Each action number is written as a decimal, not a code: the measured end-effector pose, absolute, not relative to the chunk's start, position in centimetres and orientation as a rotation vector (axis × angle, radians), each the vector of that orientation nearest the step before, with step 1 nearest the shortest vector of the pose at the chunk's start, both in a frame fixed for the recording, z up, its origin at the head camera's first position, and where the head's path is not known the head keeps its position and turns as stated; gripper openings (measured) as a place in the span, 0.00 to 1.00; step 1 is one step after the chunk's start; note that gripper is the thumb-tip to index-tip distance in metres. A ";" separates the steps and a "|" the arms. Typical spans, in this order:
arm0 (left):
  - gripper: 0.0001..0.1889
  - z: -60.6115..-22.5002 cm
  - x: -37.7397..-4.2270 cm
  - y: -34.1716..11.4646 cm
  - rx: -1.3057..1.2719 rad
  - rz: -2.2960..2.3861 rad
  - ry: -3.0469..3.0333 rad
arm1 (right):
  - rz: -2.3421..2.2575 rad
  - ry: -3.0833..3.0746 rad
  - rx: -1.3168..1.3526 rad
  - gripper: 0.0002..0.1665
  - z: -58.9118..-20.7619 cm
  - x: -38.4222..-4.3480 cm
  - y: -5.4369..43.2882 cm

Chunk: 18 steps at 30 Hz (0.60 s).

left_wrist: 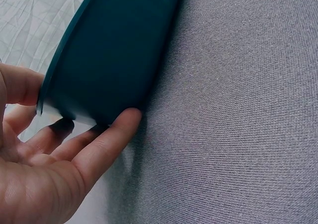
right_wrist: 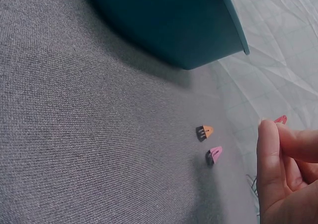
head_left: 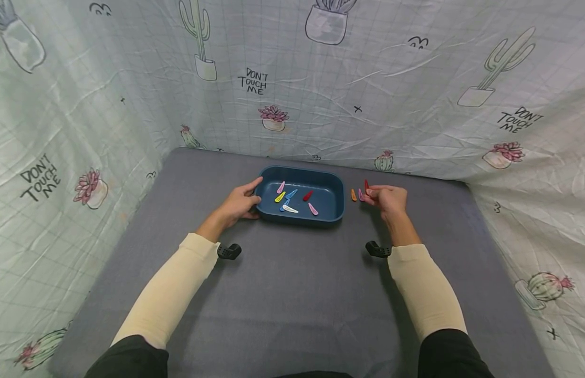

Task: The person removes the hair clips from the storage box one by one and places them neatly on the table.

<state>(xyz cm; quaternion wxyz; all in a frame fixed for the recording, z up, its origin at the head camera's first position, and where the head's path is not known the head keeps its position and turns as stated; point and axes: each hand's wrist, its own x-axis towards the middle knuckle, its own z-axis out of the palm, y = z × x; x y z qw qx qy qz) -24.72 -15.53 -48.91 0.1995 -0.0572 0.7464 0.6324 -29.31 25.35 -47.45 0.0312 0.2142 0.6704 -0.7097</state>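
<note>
Cactus-print cloth (head_left: 316,79) behind grey surface (head_left: 297,283). Left hand (head_left: 238,202) grips end of blue tray (head_left: 328,195), far part of surface. Roughly seven clips (head_left: 280,197) inside; overlap muddies count. Right hand (head_left: 389,200) pinches red clip (head_left: 366,184) outside tray. Looks mostly done; left: held one, plus orange clip (head_left: 354,195) and loose pink clip (head_left: 361,195) beside tray.

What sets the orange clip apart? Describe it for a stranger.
On the grey table, find the blue tray. Look between its right end and the right hand. The orange clip lies there, nearer the tray than the pink clip beside it.
</note>
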 end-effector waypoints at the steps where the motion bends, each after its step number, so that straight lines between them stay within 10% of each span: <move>1: 0.38 -48.9 -24.7 -15.6 -0.159 1.767 2.086 | -2.182 2.072 0.657 0.13 -47.5 -29.3 25.3; 18: 0.38 -48.7 -24.5 -15.6 -0.149 1.762 2.083 | -2.197 2.064 0.711 0.08 -48.5 -29.8 25.9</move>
